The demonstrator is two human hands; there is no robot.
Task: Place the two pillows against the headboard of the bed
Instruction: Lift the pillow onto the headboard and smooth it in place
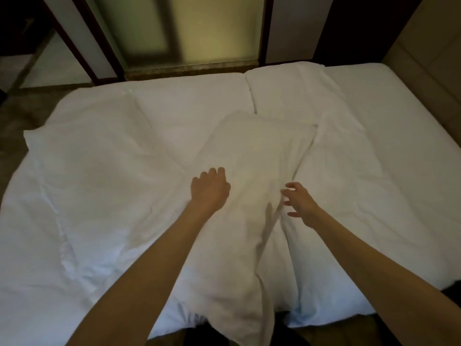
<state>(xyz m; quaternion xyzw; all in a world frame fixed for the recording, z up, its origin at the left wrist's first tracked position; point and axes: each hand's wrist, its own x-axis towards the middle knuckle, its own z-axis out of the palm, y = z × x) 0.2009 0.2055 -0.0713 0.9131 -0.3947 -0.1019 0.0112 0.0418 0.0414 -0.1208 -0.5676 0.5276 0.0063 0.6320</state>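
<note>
Both arms reach out over the bed (399, 101), and the nearer pillow (252, 156) lies long-ways across the middle of the white duvet (99, 196), its near end hanging toward the person. The left hand (209, 188) presses on the pillow's left side, fingers curled into the cloth, so that grip looks clenched on the pillowcase. The right hand (300, 202) sits at the pillow's right edge with fingers spread, a released grip just touching or just off the fabric; which of the two, I cannot tell.

A second pillow (287, 83) seems to lie beyond the first, on its far right side. The padded headboard (424, 46) stands well to the right of the pillow, past a bare strip of sheet.

To do this step well, I'd judge the right hand should close on the right edge before any lift, so both long sides are held and the filling doesn't slump. Then swing it rightward and stand it flat against the headboard, leaving room alongside for its partner.

No brand, label or writing can be read anywhere
</note>
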